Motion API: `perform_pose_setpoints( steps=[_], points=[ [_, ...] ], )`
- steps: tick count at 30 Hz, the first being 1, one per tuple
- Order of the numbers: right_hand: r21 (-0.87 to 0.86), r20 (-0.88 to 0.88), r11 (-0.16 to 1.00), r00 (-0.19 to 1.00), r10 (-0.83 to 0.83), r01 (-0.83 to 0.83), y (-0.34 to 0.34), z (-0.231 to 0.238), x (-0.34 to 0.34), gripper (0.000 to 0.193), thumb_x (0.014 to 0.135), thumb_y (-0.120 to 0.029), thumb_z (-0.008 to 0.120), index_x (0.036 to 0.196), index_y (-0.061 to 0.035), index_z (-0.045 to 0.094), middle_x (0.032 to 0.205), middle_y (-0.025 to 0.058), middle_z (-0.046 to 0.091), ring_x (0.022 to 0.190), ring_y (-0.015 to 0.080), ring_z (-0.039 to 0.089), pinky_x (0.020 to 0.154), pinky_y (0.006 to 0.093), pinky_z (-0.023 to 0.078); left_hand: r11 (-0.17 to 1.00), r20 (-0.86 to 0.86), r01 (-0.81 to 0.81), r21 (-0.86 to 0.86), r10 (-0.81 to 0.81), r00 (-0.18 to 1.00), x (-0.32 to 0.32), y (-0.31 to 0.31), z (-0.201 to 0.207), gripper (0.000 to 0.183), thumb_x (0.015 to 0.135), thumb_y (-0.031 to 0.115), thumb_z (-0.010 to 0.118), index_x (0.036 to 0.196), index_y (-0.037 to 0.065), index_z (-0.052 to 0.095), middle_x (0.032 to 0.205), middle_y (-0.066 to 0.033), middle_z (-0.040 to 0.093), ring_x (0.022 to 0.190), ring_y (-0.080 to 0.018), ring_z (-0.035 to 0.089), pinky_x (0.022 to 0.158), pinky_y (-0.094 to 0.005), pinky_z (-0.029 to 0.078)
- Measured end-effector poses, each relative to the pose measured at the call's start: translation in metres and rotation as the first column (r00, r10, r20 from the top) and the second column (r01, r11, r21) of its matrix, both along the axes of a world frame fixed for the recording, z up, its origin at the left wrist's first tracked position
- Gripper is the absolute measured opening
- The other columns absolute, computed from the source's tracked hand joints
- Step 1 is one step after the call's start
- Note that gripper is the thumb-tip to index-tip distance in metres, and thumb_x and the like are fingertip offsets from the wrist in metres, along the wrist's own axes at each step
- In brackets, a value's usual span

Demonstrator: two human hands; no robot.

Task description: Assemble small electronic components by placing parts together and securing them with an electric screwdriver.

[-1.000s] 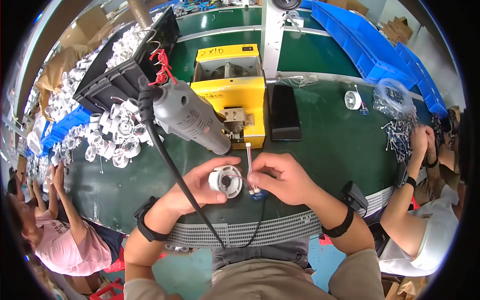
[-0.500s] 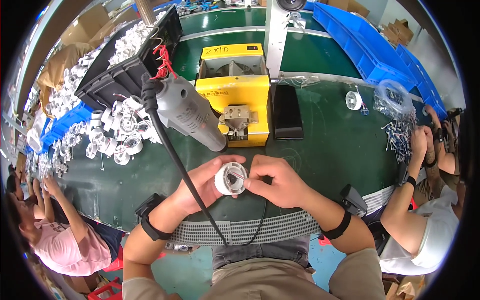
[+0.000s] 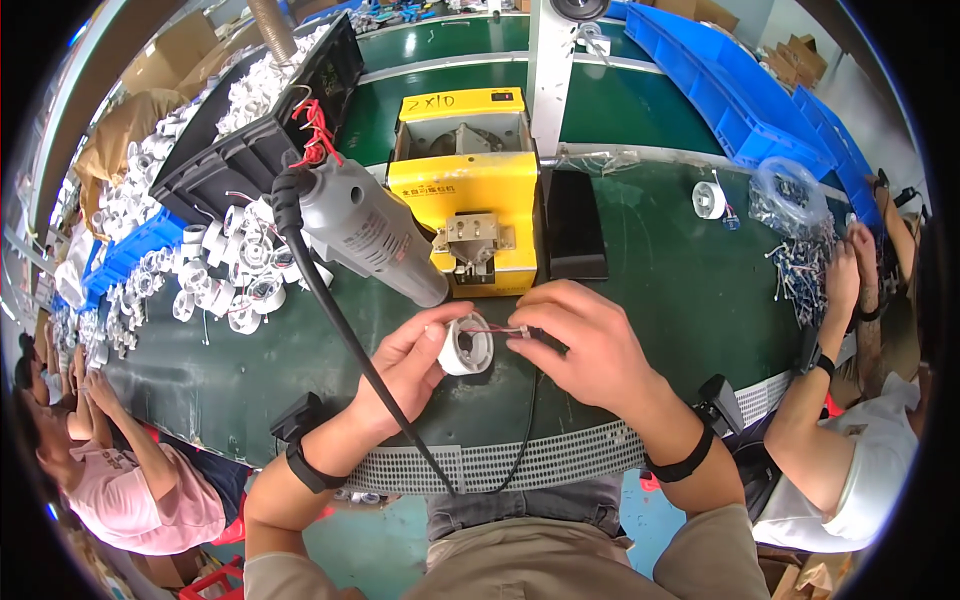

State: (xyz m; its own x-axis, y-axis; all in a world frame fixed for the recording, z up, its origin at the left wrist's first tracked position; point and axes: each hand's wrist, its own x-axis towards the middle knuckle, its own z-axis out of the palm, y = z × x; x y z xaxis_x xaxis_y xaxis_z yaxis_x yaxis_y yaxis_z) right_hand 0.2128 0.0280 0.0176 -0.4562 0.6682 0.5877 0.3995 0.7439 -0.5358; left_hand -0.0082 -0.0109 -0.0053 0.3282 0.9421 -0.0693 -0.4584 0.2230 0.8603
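Note:
My left hand (image 3: pixel 405 365) is closed on the side of a white round plastic housing (image 3: pixel 482 352), which I hold tilted above the green bench. Thin red and dark wires (image 3: pixel 495 329) run out of the housing's opening to the right. My right hand (image 3: pixel 592 345) pinches the end of those wires, where a small pale piece shows between thumb and fingers; it is too small to make out. Just beyond my left hand hangs a grey electric screwdriver (image 3: pixel 375 230), and its black cable (image 3: pixel 350 345) passes in front of my left forearm.
Behind the housing stands a yellow screw feeder (image 3: pixel 490 195), with a black flat tray (image 3: pixel 574 225) beside it. White housings (image 3: pixel 245 255) pile up at left below a black crate (image 3: pixel 235 165). At right lie a wired housing (image 3: pixel 709 200) and connector leads (image 3: pixel 800 275). Co-workers sit on both sides.
My right hand has drawn back from the housing and turned, pulling the wires out to the right. The housing has turned in my left hand. The screwdriver has swung slightly left.

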Motion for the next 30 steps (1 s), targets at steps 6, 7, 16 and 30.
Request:
perform_pose_setpoints(
  steps=[6, 7, 16, 30],
  points=[
    [-0.532, -0.181, 0.8, 0.96, 0.212, -0.277, -0.002, 0.006, 0.005, 0.02, 0.079, -0.003, 0.072, 0.098, -0.0016, 0.068, 0.083, 0.0071, 0.066, 0.07, 0.0184, 0.065, 0.061, 0.0284, 0.051, 0.978, -0.174, 0.047, 0.202, -0.011, 0.985, -0.002, 0.0, -0.005, 0.043, 0.1, 0.018, 0.047, 0.139, 0.001, 0.04, 0.13, -0.0113, 0.053, 0.117, -0.0178, 0.053, 0.101, -0.0325, 0.041],
    [-0.744, -0.289, 0.569, 0.936, 0.199, -0.35, -0.003, 0.007, 0.005, 0.02, 0.08, -0.001, 0.071, 0.1, 0.0001, 0.068, 0.085, 0.0072, 0.066, 0.069, 0.016, 0.065, 0.061, 0.0273, 0.052, 0.974, -0.111, 0.078, 0.213, -0.055, 0.992, 0.0, 0.0, -0.002, 0.046, 0.099, 0.017, 0.048, 0.141, 0.001, 0.038, 0.132, -0.0117, 0.052, 0.118, -0.0181, 0.052, 0.101, -0.0328, 0.04],
    [-0.694, -0.48, 0.61, 0.877, 0.005, -0.383, -0.014, -0.003, -0.011, 0.02, 0.076, 0.006, 0.073, 0.094, 0.004, 0.066, 0.085, 0.0102, 0.068, 0.07, 0.0142, 0.067, 0.062, 0.0248, 0.055, 0.949, -0.108, 0.247, 0.196, -0.23, 0.967, -0.001, -0.001, -0.001, 0.057, 0.1, 0.018, 0.045, 0.149, 0.003, 0.019, 0.149, -0.0161, 0.033, 0.133, -0.0231, 0.039, 0.109, -0.0364, 0.031],
    [-0.264, -0.224, 0.964, 0.974, -0.016, -0.045, -0.016, -0.007, -0.023, 0.025, 0.072, -0.002, 0.078, 0.095, -0.0009, 0.067, 0.096, 0.0074, 0.066, 0.084, 0.0141, 0.067, 0.064, 0.0259, 0.055, 0.962, -0.091, 0.207, 0.178, -0.194, 0.977, 0.004, -0.007, -0.004, 0.059, 0.101, 0.011, 0.038, 0.152, 0.008, 0.008, 0.152, -0.0146, 0.026, 0.135, -0.0227, 0.034, 0.111, -0.0362, 0.028]
  ],
)
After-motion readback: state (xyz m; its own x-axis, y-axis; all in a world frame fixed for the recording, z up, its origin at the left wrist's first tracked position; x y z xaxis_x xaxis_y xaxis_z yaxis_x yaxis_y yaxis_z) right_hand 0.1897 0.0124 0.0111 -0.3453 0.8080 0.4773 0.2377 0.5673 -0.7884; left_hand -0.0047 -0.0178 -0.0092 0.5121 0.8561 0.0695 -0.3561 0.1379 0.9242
